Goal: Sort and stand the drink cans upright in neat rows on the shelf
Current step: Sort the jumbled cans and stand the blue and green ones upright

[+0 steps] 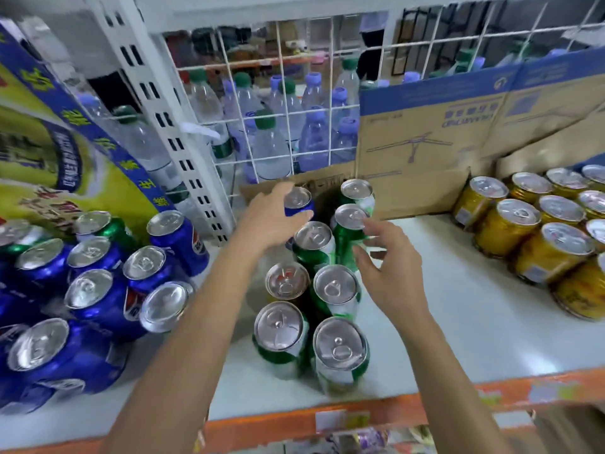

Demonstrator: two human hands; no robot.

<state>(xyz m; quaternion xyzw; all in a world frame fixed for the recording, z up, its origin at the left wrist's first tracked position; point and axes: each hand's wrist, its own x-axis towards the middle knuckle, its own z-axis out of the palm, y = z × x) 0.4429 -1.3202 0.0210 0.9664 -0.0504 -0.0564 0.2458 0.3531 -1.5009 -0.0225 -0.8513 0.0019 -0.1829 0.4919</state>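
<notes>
Right hand [389, 273] between green cans [337, 290], gold cans [510, 231]

A broad bare strip of shelf [458, 306] lies open between the green cans [337, 286] and the gold cans [517, 224]. Left of the green cans, a narrower lane runs beside the crowded blue cans [95, 290]. A single blue can [299, 201] fills that column's back; a cardboard box [412, 152] and wire grid [331, 109] wall off the rear.
</notes>
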